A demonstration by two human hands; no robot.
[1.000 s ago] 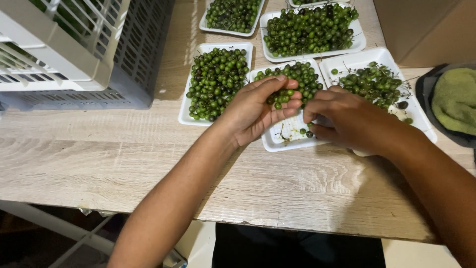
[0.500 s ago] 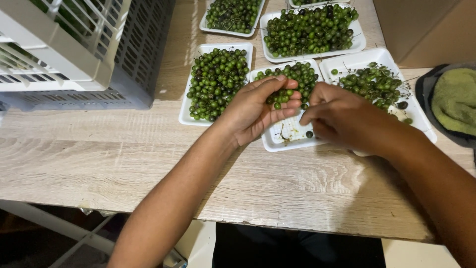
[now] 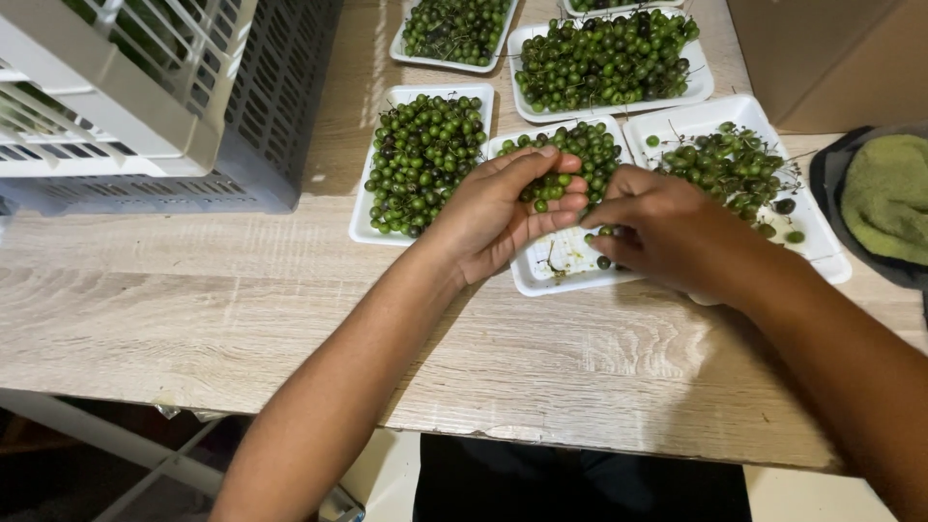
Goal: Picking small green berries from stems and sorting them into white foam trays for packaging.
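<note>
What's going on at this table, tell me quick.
A person is working over a white foam tray on a wooden table. The left hand cups a small cluster of green berries above it, and the right hand pinches at berries beside it. The near part of that tray is mostly bare, with a few loose berries and stems. Four more trays of green berries surround it, and a grey plastic crate stands to the left.

Head camera looks down (probably steeply), close.
</note>
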